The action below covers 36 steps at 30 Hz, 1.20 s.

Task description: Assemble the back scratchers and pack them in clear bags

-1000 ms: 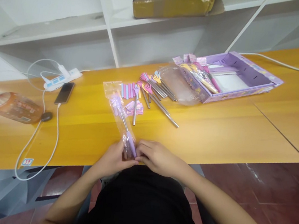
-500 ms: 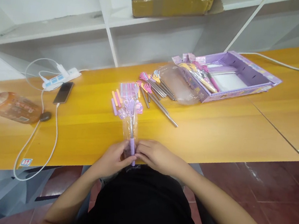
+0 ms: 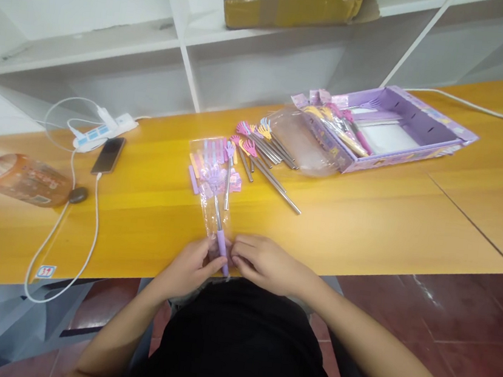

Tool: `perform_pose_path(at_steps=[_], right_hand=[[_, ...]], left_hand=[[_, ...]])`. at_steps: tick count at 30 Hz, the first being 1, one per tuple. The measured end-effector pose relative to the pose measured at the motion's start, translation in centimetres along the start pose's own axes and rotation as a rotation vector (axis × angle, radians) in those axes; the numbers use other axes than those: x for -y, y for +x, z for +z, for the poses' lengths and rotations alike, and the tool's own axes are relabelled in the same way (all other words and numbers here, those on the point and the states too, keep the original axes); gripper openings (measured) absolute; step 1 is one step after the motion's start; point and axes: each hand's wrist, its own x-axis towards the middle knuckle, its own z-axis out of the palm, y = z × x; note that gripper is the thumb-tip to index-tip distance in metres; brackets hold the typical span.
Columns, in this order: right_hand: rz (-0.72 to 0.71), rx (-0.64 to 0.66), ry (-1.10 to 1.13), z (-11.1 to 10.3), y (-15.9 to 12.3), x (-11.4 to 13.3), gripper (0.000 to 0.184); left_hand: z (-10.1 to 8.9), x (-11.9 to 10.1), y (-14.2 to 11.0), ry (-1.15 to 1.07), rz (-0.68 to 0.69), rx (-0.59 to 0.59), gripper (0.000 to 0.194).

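Observation:
A purple back scratcher (image 3: 221,243) with a metal shaft and hand-shaped head lies inside a clear plastic bag (image 3: 207,204), pointing away from me. My left hand (image 3: 191,267) is closed round its handle end, thumb on top. On the other side, my right hand (image 3: 265,265) has curled fingers at the bag's edge; what its fingertips pinch is hidden. Beyond the bag lie several coloured handle sleeves (image 3: 193,179), partly under the plastic, and one loose scratcher rod (image 3: 229,179). Several more scratcher rods (image 3: 272,149) with pink, yellow and blue heads are heaped to the right.
A purple open box (image 3: 440,141) with bagged scratchers (image 3: 339,129) stands at the back right, with a clear plastic bag (image 3: 300,145) against it. At left are a drink bottle (image 3: 27,179), a phone (image 3: 109,155), a power strip (image 3: 105,132) and looping white cables. A taped carton (image 3: 296,4) sits on the shelf.
The bag's far end and the scratcher head have swung to the left, uncovering the loose rod beside them. Both hands stay almost in place, with a slightly wider gap between them.

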Motion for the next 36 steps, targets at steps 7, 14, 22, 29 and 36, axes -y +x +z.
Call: perform_pose_path(at_steps=[7,14,22,29,36], right_hand=[[-0.006,-0.001,0.08,-0.2,-0.1,0.0,0.02],[-0.007,0.005,0.088,-0.3,-0.1,-0.1,0.023],[-0.011,0.012,0.111,-0.3,-0.1,-0.1,0.024],[-0.001,0.012,0.069,0.2,0.0,-0.3,0.022],[-0.014,0.091,-0.137,-1.3,1.4,1.8,0.016]], left_hand=[[-0.2,-0.3,0.0,0.017,0.014,0.008,0.026],[-0.4,-1.0,0.2,-0.056,0.058,0.039,0.025],[-0.3,-0.6,0.2,-0.025,0.053,-0.001,0.024],[0.1,-0.7,0.4,0.089,-0.004,-0.06,0.013],[0.2,0.2,0.0,-0.021,0.009,-0.142,0.016]])
